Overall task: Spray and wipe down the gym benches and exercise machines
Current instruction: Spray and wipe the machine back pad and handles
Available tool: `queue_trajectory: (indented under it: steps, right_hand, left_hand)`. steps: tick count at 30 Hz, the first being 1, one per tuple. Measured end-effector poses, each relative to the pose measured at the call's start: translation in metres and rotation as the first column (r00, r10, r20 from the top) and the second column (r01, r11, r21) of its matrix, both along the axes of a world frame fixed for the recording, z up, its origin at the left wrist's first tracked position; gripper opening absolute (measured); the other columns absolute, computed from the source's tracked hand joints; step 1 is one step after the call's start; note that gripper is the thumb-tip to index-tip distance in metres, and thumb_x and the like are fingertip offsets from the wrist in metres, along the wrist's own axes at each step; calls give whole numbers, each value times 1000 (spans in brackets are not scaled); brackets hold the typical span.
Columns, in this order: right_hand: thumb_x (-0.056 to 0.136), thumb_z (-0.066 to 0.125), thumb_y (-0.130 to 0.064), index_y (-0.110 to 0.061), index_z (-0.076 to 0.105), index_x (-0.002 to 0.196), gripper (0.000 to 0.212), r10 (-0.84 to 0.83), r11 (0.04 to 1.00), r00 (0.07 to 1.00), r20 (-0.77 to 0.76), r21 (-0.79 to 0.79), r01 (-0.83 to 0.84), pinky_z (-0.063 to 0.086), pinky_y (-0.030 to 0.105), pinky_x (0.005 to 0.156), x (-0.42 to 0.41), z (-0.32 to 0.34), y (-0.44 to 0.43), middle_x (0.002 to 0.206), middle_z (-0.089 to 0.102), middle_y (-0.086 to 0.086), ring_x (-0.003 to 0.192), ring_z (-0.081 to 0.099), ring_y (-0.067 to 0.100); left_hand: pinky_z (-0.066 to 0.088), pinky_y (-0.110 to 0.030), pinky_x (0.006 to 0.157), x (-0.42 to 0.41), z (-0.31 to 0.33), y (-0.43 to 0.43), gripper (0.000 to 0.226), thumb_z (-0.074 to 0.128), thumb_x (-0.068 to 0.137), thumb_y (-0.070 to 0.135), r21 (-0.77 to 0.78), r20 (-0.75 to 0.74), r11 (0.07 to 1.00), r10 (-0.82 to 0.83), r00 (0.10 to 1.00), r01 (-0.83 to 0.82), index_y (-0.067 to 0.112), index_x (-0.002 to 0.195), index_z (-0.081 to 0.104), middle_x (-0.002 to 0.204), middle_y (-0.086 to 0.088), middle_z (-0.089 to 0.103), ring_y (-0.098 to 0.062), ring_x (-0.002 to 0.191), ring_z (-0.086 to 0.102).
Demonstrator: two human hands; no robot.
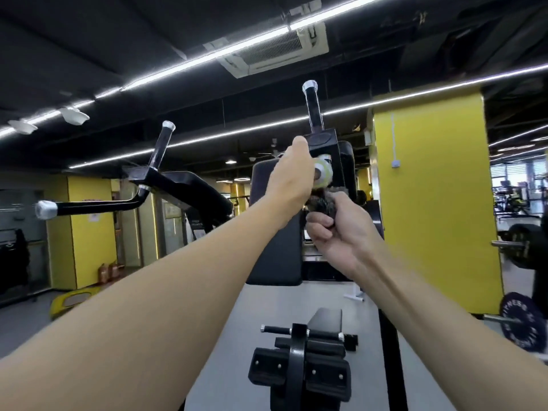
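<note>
Left hand [294, 173]: fingers curled round white-green item, prob. spray bottle [323, 173], held up against black machine [323, 143] above back pad [275, 232].
Right hand [336, 232]: clenched on dark cloth [321, 203], just below bottle.
Risks: nozzle hidden, so mist may hit right hand or floor; wet pad left unwiped; 2 handles skipped.

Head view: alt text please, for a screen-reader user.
Both hands are raised at a black gym machine: the left hand grips a white and green bottle and the right hand holds a dark cloth, just in front of the upright back pad. Silver-capped handles stick up on either side, and a yellow pillar stands to the right.
</note>
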State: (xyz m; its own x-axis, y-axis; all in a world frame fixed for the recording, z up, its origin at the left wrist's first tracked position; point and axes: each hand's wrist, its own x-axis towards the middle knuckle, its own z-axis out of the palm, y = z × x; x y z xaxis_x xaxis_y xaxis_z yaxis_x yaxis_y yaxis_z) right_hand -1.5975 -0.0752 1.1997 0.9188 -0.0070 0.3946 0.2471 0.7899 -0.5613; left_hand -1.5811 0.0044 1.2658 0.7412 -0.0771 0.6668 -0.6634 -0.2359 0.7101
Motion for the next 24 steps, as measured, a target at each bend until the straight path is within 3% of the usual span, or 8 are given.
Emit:
queue_trajectory:
  steps: [2, 5, 9, 12, 13, 18, 21, 24]
  right_hand:
    - [100, 33, -8, -9, 52, 98, 20, -57, 989, 997, 56, -132, 64, 24, 19, 32, -12, -6, 16, 68, 57, 3, 41, 29, 8]
    - [98, 38, -14, -12, 57, 102, 20, -295, 850, 954, 49, -444, 285, 39, 23, 41, -14, -33, 64, 75, 61, 6, 48, 45, 14]
    - [99, 41, -24, -26, 60, 116, 25, -543, 386, 807, 232, -784, 486, 54, 40, 88, 2, -103, 125, 110, 66, 0, 105, 63, 20]
    - [94, 45, -39, -29, 57, 117, 28, -553, -170, 740, 383, -921, 351, 42, 49, 100, 21, -158, 152, 121, 51, 6, 119, 48, 31]
    - [92, 46, -42, -28, 58, 114, 28, -508, -203, 788, 348, -937, 283, 40, 49, 101, 26, -179, 159, 122, 49, 7, 120, 46, 31]
    - [101, 49, -24, -29, 57, 111, 14, -364, 189, 931, -31, -981, 41, 44, 15, 72, 44, -282, 188, 106, 62, 4, 89, 57, 8]
    - [101, 48, -24, -16, 49, 136, 36, -428, 179, 890, -159, -980, -89, 40, 23, 71, 86, -376, 194, 116, 56, 5, 89, 54, 11]
    - [98, 51, -15, -6, 56, 124, 28, -470, 133, 828, -307, -951, -278, 37, 23, 59, 117, -482, 191, 97, 55, 5, 71, 49, 11]
  left_hand:
    - [46, -39, 81, -5, -34, 27, 48, 24, 102, 46, -108, -258, 988, -133, 957, 108, 12, 91, 56, 87, -8, 62, -23, 85, 57]
    - [51, -56, 92, -1, -81, 80, 49, 38, 91, 55, -252, -605, 916, -401, 687, 313, 14, 91, 65, 80, -9, 68, -26, 74, 64]
    - [56, -46, 80, 9, -140, 140, 48, 38, 89, 47, -434, -669, 814, -578, 467, 386, 15, 86, 73, 98, -8, 73, -29, 88, 69]
    - [57, -32, 63, 19, -195, 179, 38, 43, 97, 39, -458, -731, 854, -519, 444, 245, 14, 78, 64, 80, -5, 67, -21, 65, 66]
    - [55, -30, 62, 26, -217, 191, 34, 45, 98, 37, -456, -755, 870, -490, 435, 190, 14, 79, 61, 78, -4, 64, -19, 65, 63]
    - [44, -25, 54, 71, -340, 238, 8, 57, 92, 24, -341, -883, 940, -310, 353, -28, 16, 91, 59, 85, -7, 65, -18, 67, 56]
    - [45, -28, 54, 98, -422, 252, 7, 62, 90, 18, -163, -940, 977, -112, 321, -139, 14, 91, 56, 79, -10, 60, -21, 66, 55]
    - [46, -28, 55, 115, -500, 258, 4, 61, 92, 14, -23, -947, 990, 23, 320, -140, 17, 94, 59, 75, -8, 59, -21, 60, 54]
